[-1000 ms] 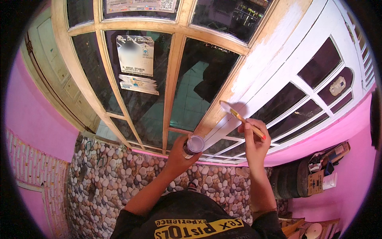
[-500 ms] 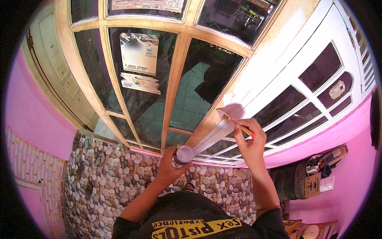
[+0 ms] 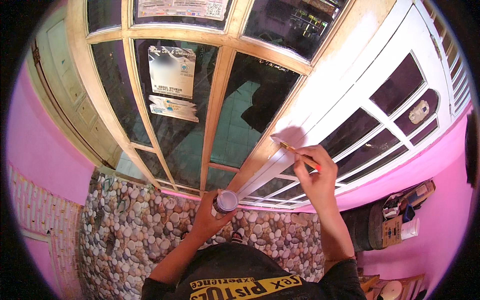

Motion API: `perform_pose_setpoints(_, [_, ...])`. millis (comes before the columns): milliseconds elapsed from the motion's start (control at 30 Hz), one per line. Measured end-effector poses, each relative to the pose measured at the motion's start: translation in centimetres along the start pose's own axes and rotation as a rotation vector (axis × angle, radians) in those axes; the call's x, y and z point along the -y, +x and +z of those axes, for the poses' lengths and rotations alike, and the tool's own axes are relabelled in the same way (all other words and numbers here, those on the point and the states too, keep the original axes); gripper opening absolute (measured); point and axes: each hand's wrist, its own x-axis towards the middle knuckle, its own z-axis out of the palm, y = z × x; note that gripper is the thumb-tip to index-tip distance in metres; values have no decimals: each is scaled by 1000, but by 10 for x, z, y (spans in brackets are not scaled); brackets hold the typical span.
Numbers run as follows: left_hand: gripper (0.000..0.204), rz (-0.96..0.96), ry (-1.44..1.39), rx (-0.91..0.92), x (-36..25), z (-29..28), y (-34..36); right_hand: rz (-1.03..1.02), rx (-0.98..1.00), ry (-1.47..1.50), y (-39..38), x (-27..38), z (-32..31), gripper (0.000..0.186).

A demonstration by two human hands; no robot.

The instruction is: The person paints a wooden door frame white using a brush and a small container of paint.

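Pebble-patterned floor (image 3: 150, 220), below wooden frame (image 3: 256, 164). Your right hand (image 3: 318, 169): grasping paintbrush (image 3: 287, 146), bristles (image 3: 276, 139) at frame. Your left hand (image 3: 206, 219): clasping paint jar (image 3: 218, 205), near frame's lower end. White coat (image 3: 325, 87): newly lower, less bare frame.

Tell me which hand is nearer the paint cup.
Left: the left hand grips the paint cup; the right hand is apart from it, off to the right, holding the brush.

Between cup (image 3: 228, 201) and brush (image 3: 287, 146): open air is leaving room to pass.
Cup's left: the left hand (image 3: 207, 218) is blocking.
Ahead: a glazed door (image 3: 218, 100) is barring reach.
Lower right: a cardboard box (image 3: 392, 231) is taking up room.
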Motion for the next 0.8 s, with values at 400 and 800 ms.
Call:
perform_pose_setpoints(400, [73, 4, 14, -1, 0, -3, -4, -82, -167, -19, 29, 25, -26, 12])
perform_pose_setpoints(800, [76, 20, 7, -12, -1, -4, -5, -133, -404, 48, 62, 33, -29, 6])
